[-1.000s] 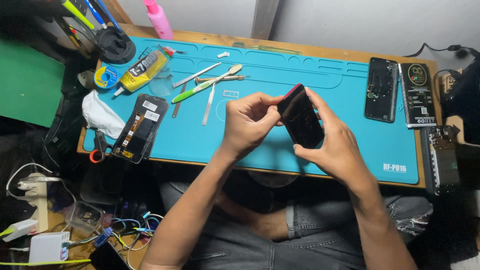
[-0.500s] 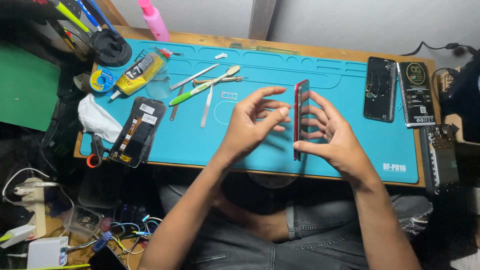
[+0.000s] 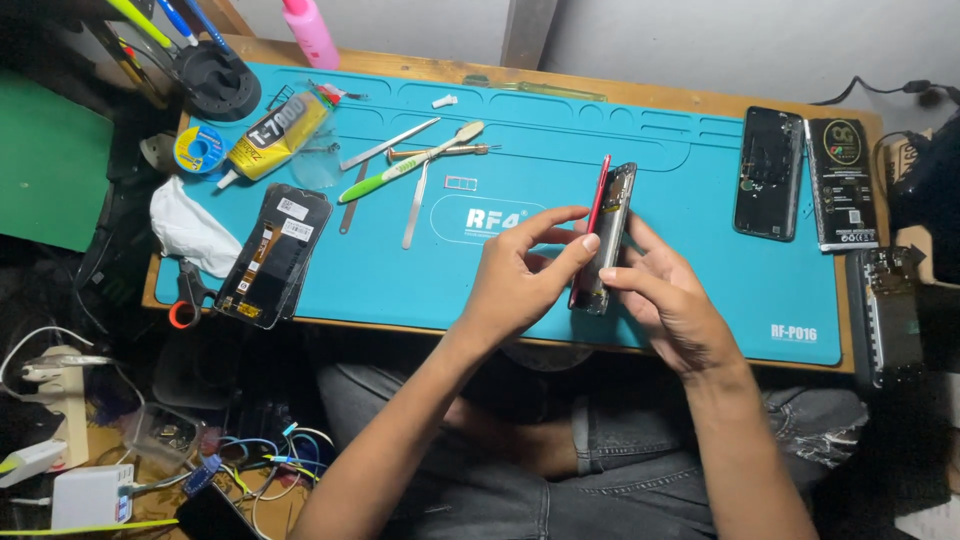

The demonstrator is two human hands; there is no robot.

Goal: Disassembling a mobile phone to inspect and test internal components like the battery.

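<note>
Seen from the head camera, the left hand (image 3: 520,275) and right hand (image 3: 665,300) pinch a red-edged, opened smartphone body (image 3: 603,235) between their fingertips, held on edge above the blue silicone work mat (image 3: 700,190). It seems to be splitting into two layers, though the seam is hard to read. Beyond the left fingers lie a green-handled toothbrush (image 3: 405,165) and metal tweezers (image 3: 435,152).

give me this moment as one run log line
left hand: pinching red-edged phone | right hand: bracing its other side | phone: on edge above blue mat | nearby: loose screen, tweezers
</note>
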